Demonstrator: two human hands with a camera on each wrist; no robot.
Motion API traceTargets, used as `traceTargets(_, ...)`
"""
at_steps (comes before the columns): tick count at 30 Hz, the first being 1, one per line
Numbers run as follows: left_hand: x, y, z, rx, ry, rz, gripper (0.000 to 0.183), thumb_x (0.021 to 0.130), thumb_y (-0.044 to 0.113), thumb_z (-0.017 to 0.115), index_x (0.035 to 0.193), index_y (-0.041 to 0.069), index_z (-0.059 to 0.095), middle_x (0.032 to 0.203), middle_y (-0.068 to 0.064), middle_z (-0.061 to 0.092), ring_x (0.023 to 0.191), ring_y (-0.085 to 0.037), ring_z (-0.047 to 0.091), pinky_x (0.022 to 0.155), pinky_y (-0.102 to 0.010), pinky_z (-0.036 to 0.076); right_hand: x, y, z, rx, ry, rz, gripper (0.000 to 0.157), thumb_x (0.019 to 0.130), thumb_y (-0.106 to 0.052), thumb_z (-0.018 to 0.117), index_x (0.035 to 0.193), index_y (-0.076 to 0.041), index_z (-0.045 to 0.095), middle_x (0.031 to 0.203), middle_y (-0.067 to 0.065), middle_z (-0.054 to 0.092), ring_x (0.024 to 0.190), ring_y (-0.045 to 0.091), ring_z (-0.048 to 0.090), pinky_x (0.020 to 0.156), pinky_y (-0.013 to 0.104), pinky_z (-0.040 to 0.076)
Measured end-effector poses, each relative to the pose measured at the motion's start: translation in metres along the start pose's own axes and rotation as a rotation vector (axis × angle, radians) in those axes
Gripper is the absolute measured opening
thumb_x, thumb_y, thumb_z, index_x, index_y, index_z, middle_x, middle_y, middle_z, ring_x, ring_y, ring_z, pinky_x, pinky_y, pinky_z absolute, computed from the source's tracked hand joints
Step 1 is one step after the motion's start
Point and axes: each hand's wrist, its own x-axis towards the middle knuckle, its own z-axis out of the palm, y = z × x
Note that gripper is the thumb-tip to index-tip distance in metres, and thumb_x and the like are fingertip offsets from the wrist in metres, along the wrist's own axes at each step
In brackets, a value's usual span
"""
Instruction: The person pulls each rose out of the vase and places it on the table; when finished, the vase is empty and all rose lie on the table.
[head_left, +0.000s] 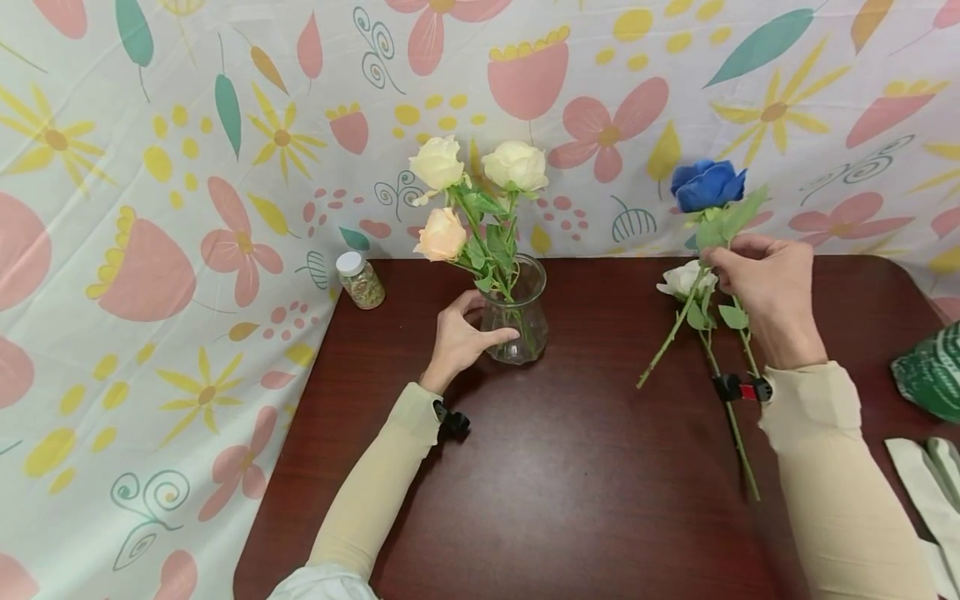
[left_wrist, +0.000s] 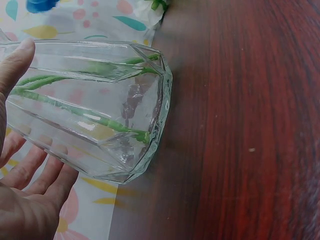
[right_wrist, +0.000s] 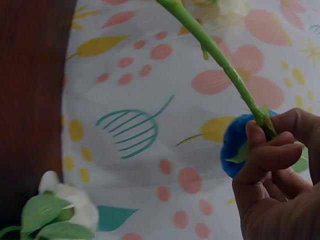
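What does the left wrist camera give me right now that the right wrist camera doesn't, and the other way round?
Only the left wrist view: the left hand holding the glass vase, with green stems visible through the glass, their ends near its base.

Only the right wrist view: the right hand pinching the blue rose by its stem.

Both: the blue rose's bloom (cut off by the left view's top edge), a white rose, the dark tabletop and the patterned cloth.

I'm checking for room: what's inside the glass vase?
Green stems of three roses. The left hand covers part of the glass vase; whatever lies behind there is hidden.
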Motion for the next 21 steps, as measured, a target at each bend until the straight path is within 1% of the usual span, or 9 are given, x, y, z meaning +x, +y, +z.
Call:
traceTargets(4, 0.0, 0.0, 0.0, -0.002, -0.002, -0.004, 0.064, 0.078, 0.022, 0.101, 0.133, 0.008, 0.071, 0.129, -0.017, 0.073, 0.128, -0.039, 0.07, 0.113, -0.049, 0.062, 0.006, 0.015, 0.0, -0.131, -0.07, 0.062, 0.03, 0.096, -0.017, 0.079, 0.073, -0.036, 0.075, 0.057, -0.018, 0.066, 0.056, 0.0, 0.061, 0.058, 0.016, 0.056)
traceTargets(6, 0.0, 0.0, 0.0, -0.002, -0.003, -0.006, 0.065, 0.078, 0.022, 0.101, 0.133, 0.008, 0.07, 0.13, -0.018, 0.073, 0.128, -0.04, 0.07, 0.113, -0.05, 0.062, 0.009, 0.023, 0.0, -0.184, -0.101, 0.079, 0.027, 0.097, -0.019, 0.079, 0.076, -0.036, 0.075, 0.059, -0.019, 0.065, 0.058, 0.0, 0.062, 0.058, 0.017, 0.056)
traceTargets(9, -0.001, 0.0, 0.0, -0.01, -0.004, -0.002, 0.065, 0.079, 0.022, 0.101, 0.134, 0.007, 0.07, 0.13, -0.018, 0.073, 0.128, -0.041, 0.07, 0.113, -0.051, 0.061, 0.014, 0.035, 0.001, -0.274, -0.137, 0.096, 0.005, 0.097, -0.022, 0.078, 0.092, -0.024, 0.079, 0.063, -0.02, 0.064, 0.06, 0.0, 0.061, 0.057, 0.019, 0.055)
traceTargets(10, -0.001, 0.0, 0.0, -0.012, -0.005, -0.001, 0.065, 0.079, 0.022, 0.101, 0.134, 0.006, 0.07, 0.13, -0.019, 0.073, 0.128, -0.042, 0.07, 0.114, -0.052, 0.061, 0.015, 0.039, 0.002, -0.313, -0.156, 0.098, 0.008, 0.097, -0.024, 0.077, 0.102, -0.018, 0.08, 0.064, -0.021, 0.063, 0.061, 0.0, 0.061, 0.058, 0.02, 0.054)
traceTargets(12, 0.0, 0.0, 0.0, -0.015, -0.005, 0.001, 0.065, 0.079, 0.022, 0.101, 0.135, 0.006, 0.07, 0.13, -0.019, 0.073, 0.128, -0.041, 0.07, 0.114, -0.052, 0.061, 0.018, 0.046, 0.003, -0.364, -0.191, 0.11, 0.03, 0.098, -0.025, 0.075, 0.119, -0.004, 0.076, 0.066, -0.021, 0.062, 0.062, 0.0, 0.06, 0.057, 0.022, 0.053)
traceTargets(14, 0.0, -0.001, 0.0, -0.013, -0.004, -0.001, 0.066, 0.079, 0.022, 0.101, 0.135, 0.007, 0.07, 0.131, -0.018, 0.073, 0.128, -0.039, 0.07, 0.114, -0.051, 0.061, 0.021, 0.053, 0.004, -0.386, -0.234, 0.122, 0.04, 0.1, -0.026, 0.073, 0.127, 0.003, 0.071, 0.066, -0.018, 0.062, 0.064, 0.0, 0.057, 0.056, 0.023, 0.051)
traceTargets(15, 0.0, -0.001, 0.0, -0.009, -0.004, -0.003, 0.066, 0.079, 0.022, 0.101, 0.135, 0.007, 0.07, 0.131, -0.018, 0.073, 0.128, -0.038, 0.07, 0.114, -0.049, 0.061, 0.023, 0.056, 0.005, -0.39, -0.251, 0.129, 0.039, 0.1, -0.026, 0.073, 0.125, 0.003, 0.071, 0.066, -0.017, 0.061, 0.064, 0.001, 0.056, 0.056, 0.024, 0.049)
traceTargets(19, 0.0, -0.002, 0.0, 0.006, -0.005, -0.007, 0.066, 0.079, 0.023, 0.101, 0.136, 0.008, 0.07, 0.132, -0.017, 0.073, 0.128, -0.035, 0.071, 0.113, -0.045, 0.062, 0.027, 0.068, 0.005, -0.386, -0.277, 0.155, 0.016, 0.099, -0.025, 0.075, 0.1, -0.009, 0.076, 0.064, -0.014, 0.058, 0.064, 0.003, 0.054, 0.054, 0.027, 0.046)
traceTargets(21, 0.0, -0.002, 0.0, 0.012, -0.006, -0.004, 0.066, 0.079, 0.024, 0.101, 0.135, 0.008, 0.07, 0.131, -0.016, 0.073, 0.128, -0.035, 0.071, 0.113, -0.044, 0.062, 0.029, 0.073, 0.005, -0.399, -0.291, 0.155, 0.016, 0.099, -0.025, 0.075, 0.097, -0.009, 0.076, 0.065, -0.014, 0.058, 0.065, 0.003, 0.054, 0.056, 0.026, 0.049)
